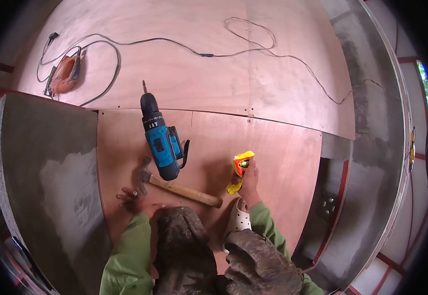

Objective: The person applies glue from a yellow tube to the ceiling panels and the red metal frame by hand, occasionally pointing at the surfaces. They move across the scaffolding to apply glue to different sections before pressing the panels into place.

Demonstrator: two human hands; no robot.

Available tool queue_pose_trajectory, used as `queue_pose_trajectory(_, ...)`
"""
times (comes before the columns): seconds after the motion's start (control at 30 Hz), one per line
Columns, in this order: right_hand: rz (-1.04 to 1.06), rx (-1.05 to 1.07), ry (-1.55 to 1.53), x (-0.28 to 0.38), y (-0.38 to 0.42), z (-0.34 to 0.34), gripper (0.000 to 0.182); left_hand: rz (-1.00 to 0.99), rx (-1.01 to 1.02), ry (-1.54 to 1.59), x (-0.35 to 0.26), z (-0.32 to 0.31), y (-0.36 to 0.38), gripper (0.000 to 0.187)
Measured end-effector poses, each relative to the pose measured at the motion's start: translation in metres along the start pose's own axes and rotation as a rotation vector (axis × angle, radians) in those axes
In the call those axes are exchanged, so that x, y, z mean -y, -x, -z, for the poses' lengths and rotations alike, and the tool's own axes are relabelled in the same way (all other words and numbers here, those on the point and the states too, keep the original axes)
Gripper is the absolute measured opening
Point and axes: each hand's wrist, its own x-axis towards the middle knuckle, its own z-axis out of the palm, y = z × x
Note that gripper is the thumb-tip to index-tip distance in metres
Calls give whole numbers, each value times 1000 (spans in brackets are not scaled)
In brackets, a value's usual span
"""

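In my right hand (249, 183) is a yellow and red tape measure (242, 163), held above the plywood beside my white clog. My left hand (142, 202) is low over the wood at the left, its fingers spread beside the hammer's head. The hammer (184, 191) has a wooden handle that points right, between my two hands. A blue and black cordless drill (161, 142) lies beyond the hammer, its bit pointing away from me. Nothing shows in my left hand.
An orange power tool (65, 73) with a black cord (160, 39) lies on the far plywood sheet (189, 73). A thin cable runs right. Grey walls (51, 162) stand on both sides, with a dark gap (322, 201) at the right.
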Motion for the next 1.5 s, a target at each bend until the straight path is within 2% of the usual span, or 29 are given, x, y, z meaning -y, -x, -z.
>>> queue_pose_trajectory(0.07, 31, -92, 74, -5, 3, 0, 49, -121, -77, 76, 31, -25, -18, 116)
queue_pose_trajectory(0.17, 62, -164, 124, -6, -1, 2, 47, -54, -36, 157, 23, -17, -16, 115)
queue_pose_trajectory(0.4, 9, -106, 3, -15, -5, 17, 47, -53, -12, 196, 53, -47, -44, 114)
queue_pose_trajectory(0.47, -155, 166, -288, -9, 0, 20, 48, -44, -10, 214, 64, -55, -50, 114)
queue_pose_trajectory(0.5, -148, 168, -286, -7, 0, 19, 48, -47, -8, 226, 68, -59, -54, 114)
queue_pose_trajectory(0.6, -187, 136, -393, 5, 13, 13, 47, -70, 0, 257, 77, -67, -66, 113)
queue_pose_trajectory(0.67, -142, -14, -372, 13, 29, 5, 45, -95, -1, 273, 81, -72, -70, 113)
queue_pose_trajectory(0.7, -123, -10, -383, 15, 34, 6, 45, -115, -9, 269, 17, -39, -35, 113)
queue_pose_trajectory(0.77, -96, -108, -252, 11, 43, 17, 42, 94, -208, -267, -52, 42, 42, 125)
queue_pose_trajectory(0.8, -134, -80, -206, 9, 47, 27, 42, -68, -343, -235, -24, 15, 26, 113)
queue_pose_trajectory(0.83, -99, -91, -228, 10, 59, 28, 42, -244, -473, -199, 24, -27, -2, 102)
queue_pose_trajectory(0.87, -110, -93, -224, 14, 67, 27, 40, -509, -201, 228, 64, -45, -32, 74)
queue_pose_trajectory(0.9, -104, -103, -224, 21, 75, 28, 39, -497, -282, 480, 30, -16, 16, 55)
queue_pose_trajectory(0.93, -14, -113, -159, 21, 83, 33, 37, -382, -384, 409, 20, -9, 40, 64)
queue_pose_trajectory(1.0, 77, -138, -57, 37, 105, 37, 30, -338, -944, 136, -12, -10, 85, 75)
queue_pose_trajectory(1.03, 125, -166, -94, 43, 115, 38, 30, -549, -926, 144, -17, -12, 90, 85)
queue_pose_trajectory(1.07, 218, -131, 33, 49, 124, 39, 29, -639, -507, 550, -64, 25, 145, 79)
queue_pose_trajectory(1.1, 304, -93, 172, 54, 132, 37, 28, -745, -195, 625, -101, 55, 191, 66)
queue_pose_trajectory(1.13, 343, -41, 79, 46, 124, 32, 27, -1062, -359, 450, -105, 34, 167, 51)
queue_pose_trajectory(1.17, 356, -52, 113, 42, 122, 30, 27, -1062, -26, 387, -123, 35, 173, 47)
queue_pose_trajectory(1.2, 294, -23, 140, 54, 145, 22, 27, -1019, 234, 420, -153, 51, 210, 52)
queue_pose_trajectory(1.23, 231, 22, 180, 69, 166, 13, 27, -1080, 247, 660, -159, 6, 193, 52)
queue_pose_trajectory(1.27, 271, 25, 244, 66, 165, 20, 28, -1054, 319, 677, -175, 5, 208, 53)
queue_pose_trajectory(1.33, 286, 20, 323, 56, 170, 33, 27, -1101, 241, 364, -188, -11, 196, 52)
queue_pose_trajectory(1.37, 260, 4, 349, 55, 177, 40, 27, -1072, 362, 428, -189, -10, 199, 51)
queue_pose_trajectory(1.43, 245, 82, 345, 41, 177, 62, 27, -1125, 301, 298, -183, -6, 204, 50)
queue_pose_trajectory(1.5, 144, 58, 330, 66, 214, 47, 26, -1106, 174, 314, -168, 0, 207, 49)
